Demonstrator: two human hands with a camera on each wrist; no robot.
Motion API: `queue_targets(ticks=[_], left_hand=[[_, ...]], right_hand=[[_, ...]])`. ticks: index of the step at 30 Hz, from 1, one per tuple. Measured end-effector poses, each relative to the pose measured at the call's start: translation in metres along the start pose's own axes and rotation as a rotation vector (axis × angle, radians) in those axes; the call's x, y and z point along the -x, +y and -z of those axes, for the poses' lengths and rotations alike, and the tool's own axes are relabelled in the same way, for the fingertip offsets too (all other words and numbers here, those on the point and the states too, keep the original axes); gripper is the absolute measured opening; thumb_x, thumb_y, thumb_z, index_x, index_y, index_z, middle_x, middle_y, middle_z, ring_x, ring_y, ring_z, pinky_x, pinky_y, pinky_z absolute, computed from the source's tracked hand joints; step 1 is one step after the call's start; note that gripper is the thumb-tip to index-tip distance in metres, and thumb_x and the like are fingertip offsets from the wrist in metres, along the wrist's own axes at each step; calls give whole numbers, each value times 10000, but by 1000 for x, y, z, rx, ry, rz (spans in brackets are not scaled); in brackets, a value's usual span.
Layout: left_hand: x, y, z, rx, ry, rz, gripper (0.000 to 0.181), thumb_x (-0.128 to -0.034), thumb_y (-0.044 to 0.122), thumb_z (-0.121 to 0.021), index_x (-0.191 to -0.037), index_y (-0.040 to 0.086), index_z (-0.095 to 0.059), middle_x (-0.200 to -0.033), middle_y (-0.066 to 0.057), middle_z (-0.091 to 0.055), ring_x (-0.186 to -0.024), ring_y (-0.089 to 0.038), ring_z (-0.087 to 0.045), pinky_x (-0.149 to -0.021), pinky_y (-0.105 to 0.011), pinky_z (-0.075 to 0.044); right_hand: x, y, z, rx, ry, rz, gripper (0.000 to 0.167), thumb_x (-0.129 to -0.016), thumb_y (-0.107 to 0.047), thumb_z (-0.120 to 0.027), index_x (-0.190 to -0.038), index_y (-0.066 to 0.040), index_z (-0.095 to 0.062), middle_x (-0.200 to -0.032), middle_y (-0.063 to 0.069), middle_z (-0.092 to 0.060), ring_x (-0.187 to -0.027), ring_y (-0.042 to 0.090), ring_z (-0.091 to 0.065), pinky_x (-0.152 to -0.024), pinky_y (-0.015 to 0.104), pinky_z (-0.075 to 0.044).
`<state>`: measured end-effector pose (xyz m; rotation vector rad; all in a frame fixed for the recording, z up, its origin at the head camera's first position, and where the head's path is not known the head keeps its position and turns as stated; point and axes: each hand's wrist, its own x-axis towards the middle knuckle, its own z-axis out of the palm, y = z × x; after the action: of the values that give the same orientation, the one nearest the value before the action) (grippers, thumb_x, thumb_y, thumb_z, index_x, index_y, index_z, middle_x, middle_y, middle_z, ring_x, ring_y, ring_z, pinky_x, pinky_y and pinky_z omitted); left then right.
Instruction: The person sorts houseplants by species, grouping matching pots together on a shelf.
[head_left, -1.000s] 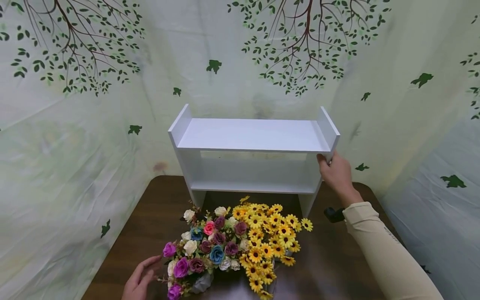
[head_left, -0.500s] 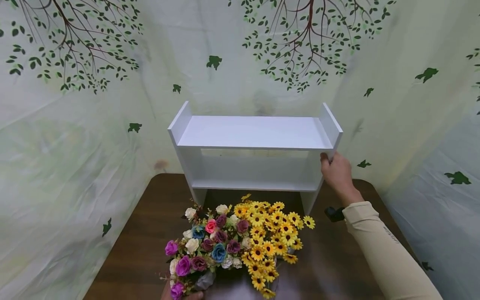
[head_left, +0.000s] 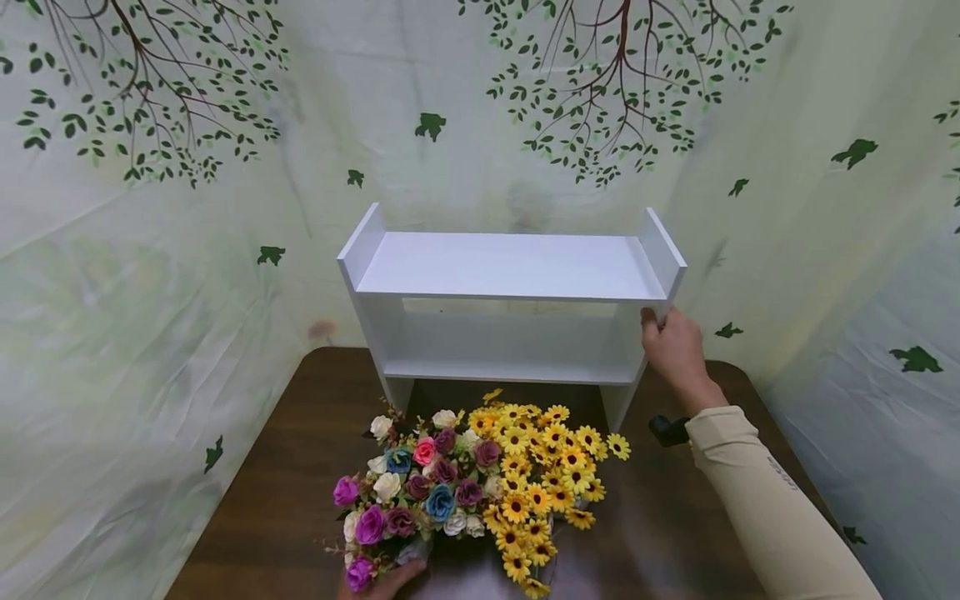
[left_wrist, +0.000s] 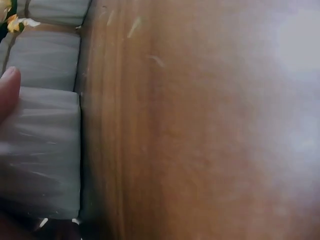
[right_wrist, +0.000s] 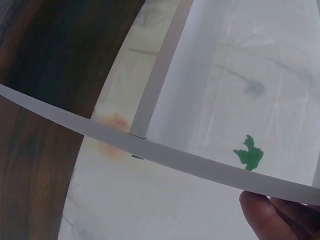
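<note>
pale green fabric backdrop (head_left: pixel 322 208) across the far side, printed with leafy brown branches (head_left: pixel 618 67) high up and dark green leaves (head_left: pixel 430 126) scattered lower down. in front of it, a dark brown wood-grain table (head_left: pixel 255 500), and on its far part stands a white two-board open shelf (head_left: pixel 510 346), upright between two flat side panels.

over on the right, the right hand (head_left: pixel 675 350) has that shelf pinched at its right panel (head_left: pixel 662 260), a narrow grip, thumb on the near face just under the upper board; the right wrist view puts its fingertips (right_wrist: pixel 260 207) right against the white edge. a beige sleeve (head_left: pixel 772 500) runs off to the near right, a small black object (head_left: pixel 667 430) beside its cuff.

now the near left: the left hand (head_left: pixel 386 583), partly hidden by blooms, holds a straight-sided grey pot (left_wrist: pixel 45 150), thumb (left_wrist: pixel 7 95) laid along it in the left wrist view. two more grey pots (left_wrist: pixel 45 55) line up just beside it on the table. above, a mixed bunch of purple, cream, pink and blue rose-like flowers (head_left: pixel 440 503) leans up against yellow daisy-like flowers with dark centres (head_left: pixel 517 507) on its right, all of it near of the shelf.
</note>
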<state>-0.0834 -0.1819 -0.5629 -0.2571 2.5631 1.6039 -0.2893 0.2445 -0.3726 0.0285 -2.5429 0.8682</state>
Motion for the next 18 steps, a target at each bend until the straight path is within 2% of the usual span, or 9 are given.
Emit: queue_targets(ticks=[1, 2, 6, 11, 13, 16, 18], left_hand=[[0, 9, -2, 78, 41, 125, 883, -704, 294, -896, -1430, 62, -450, -1340, -125, -616, -1219, -295, -595, -984, -380, -498], [-1, 11, -3, 89, 50, 112, 892, -705, 265, -896, -1440, 53, -437, -1354, -146, -607, -1239, -321, -586, -1013, -428, -493], [-3, 12, -4, 103, 65, 86, 865, -714, 221, -889, -1436, 43, -448, -1359, -163, -609, -1256, -347, -582, -1040, -458, -485], [-5, 10, -6, 18, 92, 37, 832, -703, 217, -893, -1388, -17, -482, -1310, -205, -629, -1212, -377, -605, -1019, -475, -502], [-4, 12, -7, 14, 117, 39, 834, -686, 227, -905, -1377, 0, -496, -1292, -185, -643, -1169, -308, -635, -991, -413, -522], [1, 15, -2, 88, 145, 39, 822, -677, 214, -911, -1379, 60, -511, -1279, -137, -660, -1088, -113, -648, -940, -281, -522], [5, 20, 6, 91, 160, 61, 833, -675, 230, -913, -1389, 97, -505, -1289, -111, -658, -1024, 37, -600, -905, -198, -498]], right_hand=[[0, 0, 1, 0, -4, 0, 335, -1041, -206, -431, -1100, 92, -573, -741, 191, -557, -626, 294, -505, -530, 320, -358], [0, -1, 1, -1, -5, -1, 335, -1040, -204, -432, -1102, 94, -572, -743, 195, -560, -625, 296, -507, -529, 320, -359], [0, -1, 2, 4, 2, 9, 317, -1035, -194, -440, -1055, 93, -574, -710, 182, -550, -587, 274, -487, -508, 310, -344], [1, 3, 2, -6, 13, 21, 301, -1021, -189, -465, -1029, 87, -583, -694, 192, -560, -567, 270, -482, -496, 308, -339], [2, 4, 2, -20, 10, 25, 303, -1011, -187, -484, -1070, 91, -589, -738, 218, -599, -596, 285, -513, -513, 313, -362], [4, 6, 3, -33, -6, 28, 316, -1001, -179, -496, -1130, 97, -581, -789, 238, -624, -632, 296, -541, -529, 318, -386], [5, 6, 4, -35, -19, 26, 313, -1004, -180, -490, -1128, 94, -577, -782, 233, -612, -627, 299, -541, -527, 318, -386]])
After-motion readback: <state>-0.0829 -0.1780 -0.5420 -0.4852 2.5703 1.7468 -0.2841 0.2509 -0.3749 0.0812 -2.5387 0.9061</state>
